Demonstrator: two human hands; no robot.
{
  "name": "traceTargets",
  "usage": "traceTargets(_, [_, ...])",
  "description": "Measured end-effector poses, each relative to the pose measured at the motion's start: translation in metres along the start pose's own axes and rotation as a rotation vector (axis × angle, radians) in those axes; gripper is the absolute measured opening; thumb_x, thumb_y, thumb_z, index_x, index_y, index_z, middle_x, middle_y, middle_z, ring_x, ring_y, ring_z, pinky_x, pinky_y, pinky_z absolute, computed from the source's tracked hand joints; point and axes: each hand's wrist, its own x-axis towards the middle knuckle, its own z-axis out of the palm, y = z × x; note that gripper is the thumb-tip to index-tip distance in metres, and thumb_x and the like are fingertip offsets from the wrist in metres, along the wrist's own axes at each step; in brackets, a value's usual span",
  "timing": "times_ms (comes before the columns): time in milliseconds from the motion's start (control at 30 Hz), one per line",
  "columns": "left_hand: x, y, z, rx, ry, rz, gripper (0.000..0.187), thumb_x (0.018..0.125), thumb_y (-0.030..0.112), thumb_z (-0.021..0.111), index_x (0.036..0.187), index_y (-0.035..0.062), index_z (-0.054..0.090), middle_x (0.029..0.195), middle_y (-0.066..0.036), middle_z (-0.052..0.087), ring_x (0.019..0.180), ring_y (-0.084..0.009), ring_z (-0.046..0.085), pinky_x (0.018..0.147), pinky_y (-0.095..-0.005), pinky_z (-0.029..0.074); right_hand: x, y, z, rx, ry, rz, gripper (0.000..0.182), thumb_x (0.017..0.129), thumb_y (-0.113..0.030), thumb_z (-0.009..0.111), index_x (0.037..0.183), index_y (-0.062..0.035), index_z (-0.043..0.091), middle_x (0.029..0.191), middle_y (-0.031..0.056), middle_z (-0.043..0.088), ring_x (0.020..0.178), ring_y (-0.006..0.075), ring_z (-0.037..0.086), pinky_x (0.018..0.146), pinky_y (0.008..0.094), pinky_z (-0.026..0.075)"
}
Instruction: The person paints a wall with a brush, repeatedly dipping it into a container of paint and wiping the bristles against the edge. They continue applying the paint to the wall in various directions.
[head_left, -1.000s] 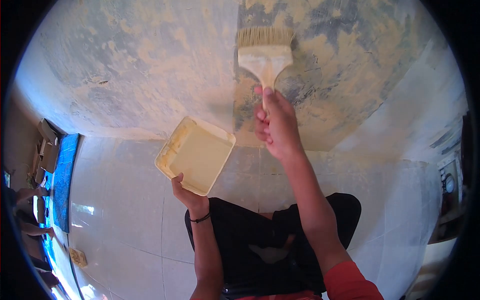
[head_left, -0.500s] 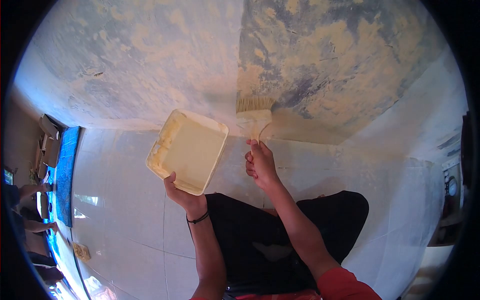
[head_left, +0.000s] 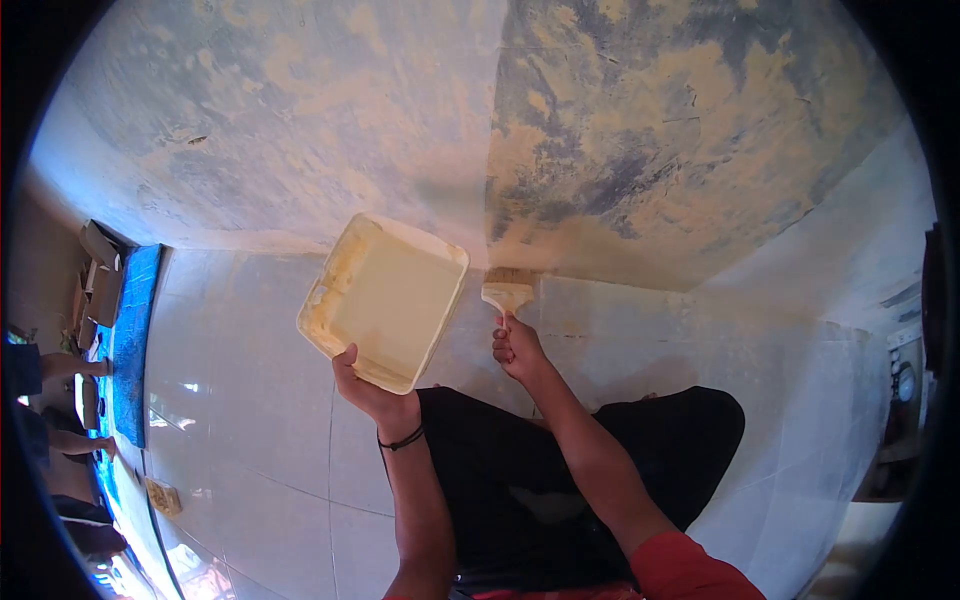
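Brush (head_left: 508, 288) has dropped to the wall's foot, right hand (head_left: 518, 348) gripping it, left hand (head_left: 372, 388) clasping tray (head_left: 385, 300).

**Pale tiled floor, with clutter along its far left edge**

The floor (head_left: 250, 400) is laid with large, glossy, whitish tiles and meets the patchy wall along its top edge. A blue mat (head_left: 130, 340) lies along the far left edge of the floor. Cardboard pieces (head_left: 98, 270) lie at the mat's upper end, near the floor's upper left corner. A small tan block (head_left: 163, 495) lies on the tiles toward the lower left edge. A person in dark trousers (head_left: 560, 480) sits on the floor at its bottom edge.
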Motion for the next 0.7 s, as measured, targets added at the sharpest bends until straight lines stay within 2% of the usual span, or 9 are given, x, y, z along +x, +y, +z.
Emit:
traceTargets(300, [0.002,-0.003,-0.002,0.005,-0.014,-0.004,0.051,0.076,0.022,0.049,0.122,0.0022,0.04,0.112,-0.011,0.051,0.104,-0.0251,0.053,0.085,-0.0359,0.045,0.008,0.0,0.007,0.084,-0.037,0.02,0.02,0.095,-0.03,0.04,0.096,-0.0102,0.04,0.062,-0.0006,0.038,0.039,0.006,0.026,0.031,0.0197,0.02])
traceTargets(400, [0.0,-0.003,0.002,0.008,-0.029,-0.002,0.044,0.08,0.023,0.045,0.119,0.0023,0.043,0.112,-0.01,0.053,0.103,-0.0235,0.054,0.086,-0.0356,0.045,0.007,-0.004,0.015,0.089,-0.045,0.023,0.02,0.095,-0.03,0.041,0.094,-0.0102,0.041,0.062,-0.0004,0.038,0.04,0.0059,0.026,0.031,0.0196,0.02])
traceTargets(567, [0.0,-0.004,0.001,0.032,-0.015,0.014,0.045,0.08,0.021,0.044,0.121,0.0013,0.042,0.114,-0.011,0.052,0.105,-0.0244,0.053,0.087,-0.0362,0.044,-0.023,-0.018,0.036,-0.012,0.026,-0.11,0.019,0.094,-0.029,0.042,0.093,-0.0104,0.041,0.062,-0.0007,0.039,0.04,0.006,0.027,0.031,0.0197,0.02])
traceTargets(700, [-0.002,-0.002,0.002,0.026,-0.007,0.01,0.046,0.08,0.021,0.044,0.121,0.001,0.042,0.114,-0.011,0.052,0.105,-0.0245,0.052,0.088,-0.0365,0.044,-0.054,-0.031,0.05,-0.023,-0.005,-0.152,0.018,0.094,-0.029,0.042,0.094,-0.0103,0.041,0.062,-0.001,0.039,0.041,0.0058,0.028,0.032,0.0195,0.02])
